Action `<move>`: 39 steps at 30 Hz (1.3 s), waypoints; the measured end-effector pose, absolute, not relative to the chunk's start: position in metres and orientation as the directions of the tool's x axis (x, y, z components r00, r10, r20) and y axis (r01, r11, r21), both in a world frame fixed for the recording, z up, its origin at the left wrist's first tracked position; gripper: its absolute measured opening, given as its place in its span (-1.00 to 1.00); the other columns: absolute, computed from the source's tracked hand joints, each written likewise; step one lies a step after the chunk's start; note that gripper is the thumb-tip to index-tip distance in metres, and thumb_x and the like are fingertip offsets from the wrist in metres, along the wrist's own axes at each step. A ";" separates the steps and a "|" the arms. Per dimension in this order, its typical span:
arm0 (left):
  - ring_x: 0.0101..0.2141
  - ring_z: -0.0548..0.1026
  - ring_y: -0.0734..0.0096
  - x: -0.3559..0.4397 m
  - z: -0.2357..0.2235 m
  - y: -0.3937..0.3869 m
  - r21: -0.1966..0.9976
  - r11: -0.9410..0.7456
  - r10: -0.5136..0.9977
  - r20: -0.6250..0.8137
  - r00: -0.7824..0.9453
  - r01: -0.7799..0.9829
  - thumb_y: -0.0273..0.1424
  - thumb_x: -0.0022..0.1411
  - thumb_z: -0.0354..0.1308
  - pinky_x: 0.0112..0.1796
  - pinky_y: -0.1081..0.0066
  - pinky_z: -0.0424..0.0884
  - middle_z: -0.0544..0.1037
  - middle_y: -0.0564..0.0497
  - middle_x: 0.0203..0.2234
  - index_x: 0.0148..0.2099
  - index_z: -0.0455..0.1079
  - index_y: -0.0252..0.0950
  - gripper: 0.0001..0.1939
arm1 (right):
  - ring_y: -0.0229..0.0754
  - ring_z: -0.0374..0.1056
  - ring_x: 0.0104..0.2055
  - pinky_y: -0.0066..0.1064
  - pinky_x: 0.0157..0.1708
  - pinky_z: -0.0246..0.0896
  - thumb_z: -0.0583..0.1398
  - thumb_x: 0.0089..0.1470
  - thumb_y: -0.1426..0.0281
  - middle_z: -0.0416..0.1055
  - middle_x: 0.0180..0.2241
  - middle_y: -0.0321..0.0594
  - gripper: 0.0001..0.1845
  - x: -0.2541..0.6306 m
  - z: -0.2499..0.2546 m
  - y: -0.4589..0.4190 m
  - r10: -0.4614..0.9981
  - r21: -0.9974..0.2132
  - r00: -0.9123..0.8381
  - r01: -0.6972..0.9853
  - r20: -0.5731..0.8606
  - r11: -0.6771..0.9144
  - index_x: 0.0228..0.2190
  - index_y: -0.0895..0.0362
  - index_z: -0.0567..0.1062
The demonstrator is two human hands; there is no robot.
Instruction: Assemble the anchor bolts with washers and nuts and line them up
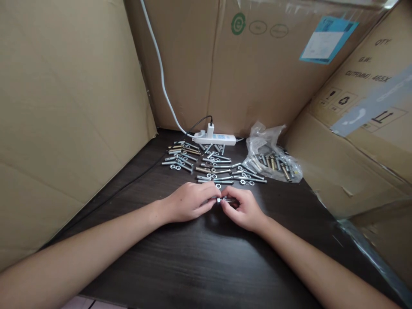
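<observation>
My left hand (191, 201) and my right hand (244, 210) meet above the dark table. Left thumb and fingers are closed at a small silver nut (219, 200). Between the fingertips of the right hand lies a metal bolt (230, 200), its shaft partly hidden and pointing toward the nut. Whether the nut sits on the bolt's thread I cannot tell. Just beyond the fingers, a flat washer (218, 186) rests on the table. Rows of loose bolts and sleeves (214, 171), with nuts and washers among them, spread out behind the hands.
A clear plastic bag (265, 150) holding several bolts lies at the back right. Behind the loose hardware stands a white power strip (215, 138) with a plugged-in adapter. A black cable (128, 182) crosses the table's left side. Cardboard boxes (186, 64) wall in the back and both sides.
</observation>
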State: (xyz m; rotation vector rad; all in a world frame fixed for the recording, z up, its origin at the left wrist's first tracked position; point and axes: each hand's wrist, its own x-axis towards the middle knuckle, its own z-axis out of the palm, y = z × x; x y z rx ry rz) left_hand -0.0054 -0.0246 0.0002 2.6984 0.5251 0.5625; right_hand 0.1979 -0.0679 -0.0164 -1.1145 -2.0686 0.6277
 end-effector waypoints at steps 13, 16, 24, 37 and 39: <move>-0.38 0.37 0.47 -0.004 -0.002 -0.024 0.490 -0.809 0.483 0.240 0.842 0.324 -0.43 0.27 -0.06 -0.33 0.50 0.26 0.42 0.06 -0.38 -0.22 0.29 -0.28 -0.88 | -0.37 0.11 -0.58 -0.54 -0.53 0.02 0.12 0.01 0.46 0.29 -0.58 -0.37 -0.94 0.197 -0.014 -0.069 0.836 -0.659 -0.422 0.523 0.351 0.541 -0.43 0.16 0.41; -0.36 0.37 0.46 -0.004 -0.001 -0.025 0.502 -0.806 0.485 0.256 0.836 0.313 -0.43 0.28 -0.07 -0.32 0.50 0.25 0.42 0.04 -0.34 -0.17 0.27 -0.28 -0.88 | -0.37 0.11 -0.58 -0.54 -0.52 0.03 0.12 0.02 0.46 0.29 -0.57 -0.37 -0.94 0.197 -0.014 -0.068 0.841 -0.663 -0.418 0.525 0.345 0.533 -0.43 0.16 0.41; -0.38 0.35 0.49 -0.004 0.001 -0.025 0.547 -0.787 0.463 0.219 0.859 0.285 -0.45 0.27 -0.06 -0.32 0.52 0.24 0.42 0.07 -0.37 -0.21 0.29 -0.28 -0.89 | -0.37 0.13 -0.57 -0.54 -0.52 0.03 0.12 0.02 0.46 0.29 -0.57 -0.38 -0.96 0.198 -0.016 -0.068 0.834 -0.658 -0.436 0.524 0.338 0.540 -0.43 0.14 0.39; -0.44 0.31 0.45 -0.004 0.000 -0.022 0.394 -0.826 0.498 0.177 0.849 0.402 -0.48 0.16 -0.01 -0.38 0.47 0.19 0.37 0.09 -0.49 -0.38 0.24 -0.29 -0.93 | -0.32 0.13 -0.60 -0.52 -0.54 0.02 0.11 0.03 0.38 0.21 -0.64 -0.40 -0.90 0.197 -0.016 -0.065 0.914 -0.634 -0.273 0.658 0.300 0.405 -0.39 0.13 0.40; -0.42 0.31 0.42 -0.004 0.001 -0.022 0.312 -0.858 0.471 0.161 0.867 0.408 -0.48 0.15 0.00 -0.36 0.44 0.20 0.38 0.07 -0.49 -0.40 0.25 -0.29 -0.93 | -0.32 0.12 -0.61 -0.51 -0.54 0.02 0.11 0.02 0.38 0.19 -0.66 -0.42 -0.90 0.197 -0.015 -0.065 0.917 -0.632 -0.276 0.664 0.290 0.399 -0.38 0.13 0.40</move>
